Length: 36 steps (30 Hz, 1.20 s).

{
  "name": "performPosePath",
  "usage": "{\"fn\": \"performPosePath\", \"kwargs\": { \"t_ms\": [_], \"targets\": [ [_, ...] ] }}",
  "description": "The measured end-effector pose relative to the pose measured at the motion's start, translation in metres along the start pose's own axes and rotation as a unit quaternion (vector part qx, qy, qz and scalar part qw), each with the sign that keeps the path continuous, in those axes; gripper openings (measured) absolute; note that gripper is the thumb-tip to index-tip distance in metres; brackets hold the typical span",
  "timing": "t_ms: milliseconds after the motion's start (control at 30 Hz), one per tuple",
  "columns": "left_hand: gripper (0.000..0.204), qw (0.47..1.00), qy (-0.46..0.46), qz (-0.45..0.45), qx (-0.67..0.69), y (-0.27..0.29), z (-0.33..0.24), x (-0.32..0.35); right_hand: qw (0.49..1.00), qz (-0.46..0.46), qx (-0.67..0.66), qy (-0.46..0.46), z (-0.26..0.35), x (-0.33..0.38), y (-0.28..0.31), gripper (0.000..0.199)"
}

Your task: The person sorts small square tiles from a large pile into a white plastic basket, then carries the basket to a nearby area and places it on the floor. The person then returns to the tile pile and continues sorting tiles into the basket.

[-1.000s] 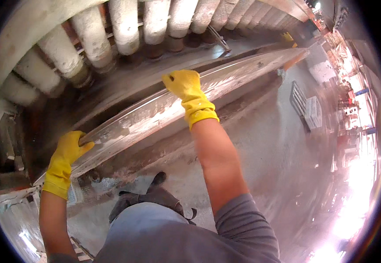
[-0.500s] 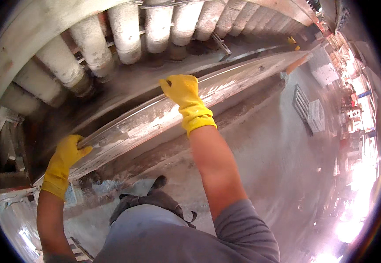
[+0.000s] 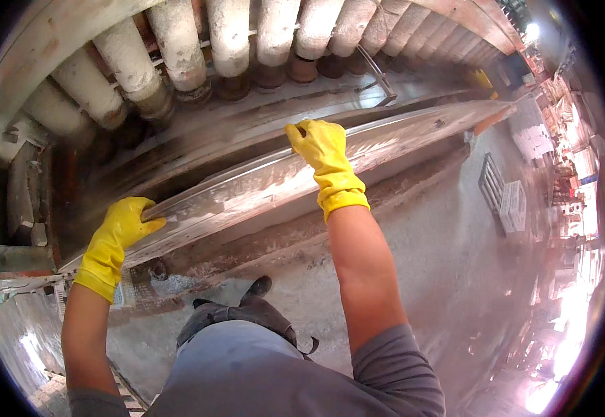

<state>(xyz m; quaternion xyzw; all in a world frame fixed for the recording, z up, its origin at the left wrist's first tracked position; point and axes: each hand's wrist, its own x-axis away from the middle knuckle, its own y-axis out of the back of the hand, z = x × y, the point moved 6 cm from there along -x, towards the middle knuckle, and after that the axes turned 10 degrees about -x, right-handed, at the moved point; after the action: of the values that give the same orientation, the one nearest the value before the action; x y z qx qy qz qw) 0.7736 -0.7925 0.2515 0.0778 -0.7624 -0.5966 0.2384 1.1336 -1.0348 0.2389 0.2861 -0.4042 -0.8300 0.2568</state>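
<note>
A worker in a grey shirt [image 3: 261,375] looks down past a dark shoe [image 3: 257,286] on a dusty concrete floor [image 3: 421,278]. Both hands, in yellow rubber gloves, grasp a long clear sheet [image 3: 261,187], probably glass or plastic, standing on its long edge. The left hand [image 3: 118,229] wraps around the sheet's near end while the right hand [image 3: 323,149] hooks its fingers over the top edge farther along, a spread grip that appears meant to keep the long pane balanced and upright. Beyond it run a metal trough [image 3: 212,135] and a row of white-crusted rollers [image 3: 229,35]. A grate [image 3: 501,198] lies farther right.
</note>
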Motion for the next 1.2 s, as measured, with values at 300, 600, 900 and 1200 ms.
{"fn": "performPosePath", "kwargs": {
  "t_ms": [300, 600, 900, 1200],
  "targets": [
    [0.058, 1.0, -0.006, -0.001, -0.015, -0.007, 0.007, -0.002, 1.0, -0.004, 0.016, 0.01, -0.002, -0.001, -0.002, 0.044],
    [0.056, 1.0, 0.005, -0.016, -0.01, 0.0, 0.0, 0.003, 0.999, 0.011, 0.035, 0.005, 0.001, -0.001, -0.001, 0.042],
    [0.055, 1.0, 0.003, 0.005, 0.002, -0.002, 0.003, -0.001, 0.999, -0.027, 0.012, 0.016, -0.005, -0.001, -0.006, 0.041],
    [0.062, 1.0, -0.005, -0.003, -0.027, -0.002, 0.003, -0.002, 1.0, -0.015, -0.004, 0.001, 0.001, -0.001, -0.001, 0.039]
  ]
}}
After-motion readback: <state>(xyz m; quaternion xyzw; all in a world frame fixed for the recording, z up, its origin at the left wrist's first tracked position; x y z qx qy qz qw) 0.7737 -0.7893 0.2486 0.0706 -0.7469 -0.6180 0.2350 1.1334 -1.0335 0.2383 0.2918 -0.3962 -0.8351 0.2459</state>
